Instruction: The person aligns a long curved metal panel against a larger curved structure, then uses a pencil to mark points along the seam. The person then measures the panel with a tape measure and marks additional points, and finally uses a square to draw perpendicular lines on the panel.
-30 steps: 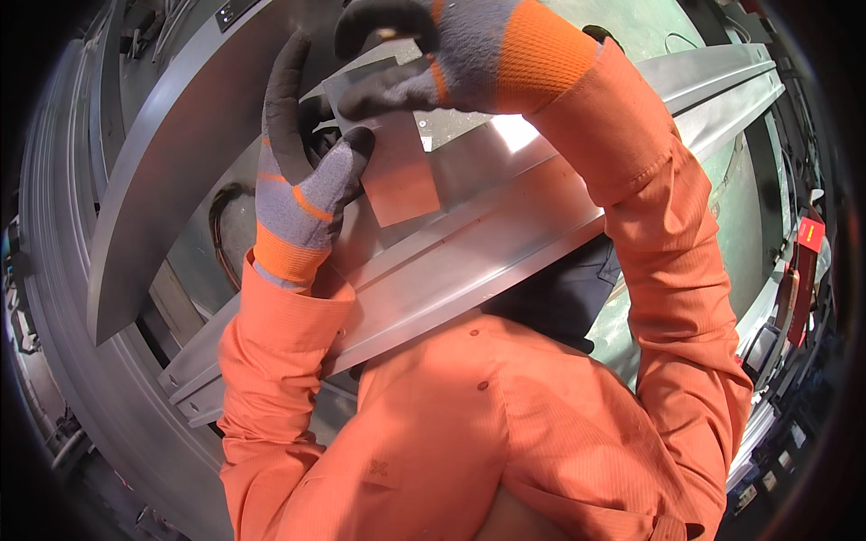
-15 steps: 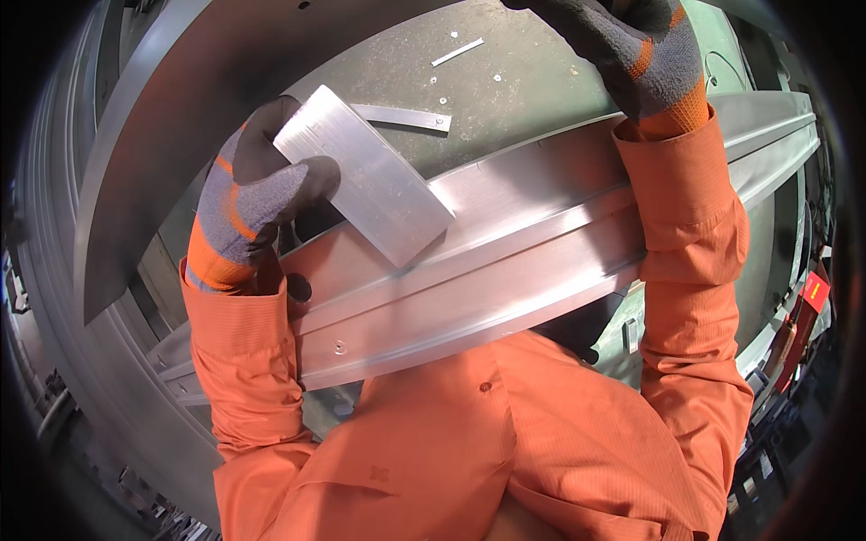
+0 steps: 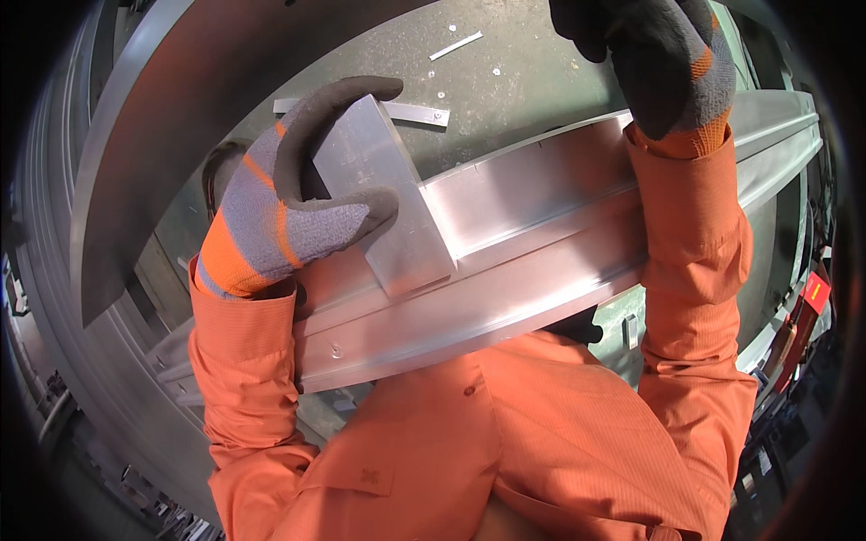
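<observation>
My left hand [image 3: 284,194], in a grey and orange work glove, grips a flat rectangular piece of aluminium [image 3: 413,243] by its sides. Its thumb lies across the near face and the other fingers curl round the far end. The lower end of the piece rests against the ridge of a long, bent aluminium profile [image 3: 541,207] that runs across in front of my body. My right hand [image 3: 672,77], gloved alike, is raised beyond the profile at the upper right. Its fingers are bent in, and what they may hold is hidden.
A large curved metal sheet [image 3: 144,144] arches over the left side. On the greenish floor [image 3: 514,108] lie a thin metal strip [image 3: 456,46], a wider strip [image 3: 417,114] and several small bits. A red object [image 3: 816,293] stands at the far right.
My left hand has moved right with the aluminium piece, which now stands more upright against the profile's ridge. The right hand has shifted slightly right and nearer.
</observation>
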The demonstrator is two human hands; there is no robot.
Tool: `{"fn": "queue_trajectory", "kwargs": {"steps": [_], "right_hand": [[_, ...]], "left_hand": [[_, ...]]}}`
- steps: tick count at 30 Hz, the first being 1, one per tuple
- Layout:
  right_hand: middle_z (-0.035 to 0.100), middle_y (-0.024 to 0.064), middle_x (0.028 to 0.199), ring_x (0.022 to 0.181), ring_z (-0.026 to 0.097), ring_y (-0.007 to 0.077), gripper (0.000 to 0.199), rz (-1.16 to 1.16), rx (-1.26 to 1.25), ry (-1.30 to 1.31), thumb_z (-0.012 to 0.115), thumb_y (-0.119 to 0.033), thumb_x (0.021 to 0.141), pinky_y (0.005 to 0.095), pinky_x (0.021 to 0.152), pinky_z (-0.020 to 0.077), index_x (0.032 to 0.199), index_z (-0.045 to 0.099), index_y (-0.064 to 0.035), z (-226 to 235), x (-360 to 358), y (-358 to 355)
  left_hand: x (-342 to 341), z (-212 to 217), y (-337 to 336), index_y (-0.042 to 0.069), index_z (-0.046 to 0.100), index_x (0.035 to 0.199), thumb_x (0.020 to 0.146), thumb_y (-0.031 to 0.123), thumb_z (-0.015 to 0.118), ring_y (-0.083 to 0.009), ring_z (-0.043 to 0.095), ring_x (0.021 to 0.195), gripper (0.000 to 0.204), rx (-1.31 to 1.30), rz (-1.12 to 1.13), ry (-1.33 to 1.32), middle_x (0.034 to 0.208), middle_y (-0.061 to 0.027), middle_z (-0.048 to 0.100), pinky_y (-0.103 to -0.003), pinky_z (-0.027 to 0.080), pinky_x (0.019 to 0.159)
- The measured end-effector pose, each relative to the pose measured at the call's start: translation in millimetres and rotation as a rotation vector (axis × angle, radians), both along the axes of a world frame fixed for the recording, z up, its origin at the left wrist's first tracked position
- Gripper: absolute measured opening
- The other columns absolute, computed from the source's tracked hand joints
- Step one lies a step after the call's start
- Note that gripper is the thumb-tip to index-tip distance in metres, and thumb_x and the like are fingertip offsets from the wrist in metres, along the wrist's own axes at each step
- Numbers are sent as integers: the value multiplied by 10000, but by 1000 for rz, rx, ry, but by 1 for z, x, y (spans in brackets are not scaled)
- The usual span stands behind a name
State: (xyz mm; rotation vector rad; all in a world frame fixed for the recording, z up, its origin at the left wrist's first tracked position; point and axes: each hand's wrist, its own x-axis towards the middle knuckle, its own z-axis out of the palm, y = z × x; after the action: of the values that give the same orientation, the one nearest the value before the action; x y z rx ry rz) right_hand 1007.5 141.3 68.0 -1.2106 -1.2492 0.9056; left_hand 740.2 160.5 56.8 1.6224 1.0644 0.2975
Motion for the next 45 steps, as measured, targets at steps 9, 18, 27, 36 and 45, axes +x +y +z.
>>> {"fn": "queue_trajectory", "kwargs": {"steps": [9, 18, 27, 36, 45], "right_hand": [[528, 45, 556, 514, 499, 124, 651, -50, -282, -151, 425, -531, 1064, 259, 579, 415, 882, 730, 15, 30, -14, -4], [540, 42, 541, 511, 525, 118, 677, -72, -456, -143, 485, -598, 1031, 263, 525, 405, 834, 727, 2, 33, -22, -4], [567, 63, 553, 505, 528, 122, 669, -36, -344, -162, 489, -597, 1030, 267, 512, 415, 849, 726, 2, 28, -18, -8], [572, 74, 559, 507, 526, 125, 672, -35, -322, -164, 483, -591, 1033, 267, 512, 411, 855, 721, 11, 28, -21, -11], [577, 66, 574, 493, 512, 122, 670, -3, -345, -18, 540, -607, 1003, 257, 491, 400, 844, 711, 21, 24, -18, -9]], "left_hand": [[-1, 2, 5, 34, 626, 1341, 627, 225, 754, -172, 584, 1069, 750, -66, 5, -39, 1160, -74, 648, -323, 449, 955], [0, 0, 4, 18, 630, 1341, 597, 288, 742, -166, 596, 1075, 800, -16, 7, 12, 1226, -76, 639, -320, 454, 975], [-2, -1, 0, 20, 600, 1362, 617, 228, 721, -54, 556, 691, 783, -158, 61, -82, 1039, -36, 619, -225, 442, 640], [-4, -4, 2, 15, 600, 1364, 612, 210, 702, -96, 597, 690, 784, -93, 26, -73, 919, -29, 644, -251, 485, 649], [-8, -6, 4, 33, 608, 1370, 624, 253, 730, -113, 622, 828, 787, -42, -11, -46, 1059, -46, 650, -274, 510, 764]]}}
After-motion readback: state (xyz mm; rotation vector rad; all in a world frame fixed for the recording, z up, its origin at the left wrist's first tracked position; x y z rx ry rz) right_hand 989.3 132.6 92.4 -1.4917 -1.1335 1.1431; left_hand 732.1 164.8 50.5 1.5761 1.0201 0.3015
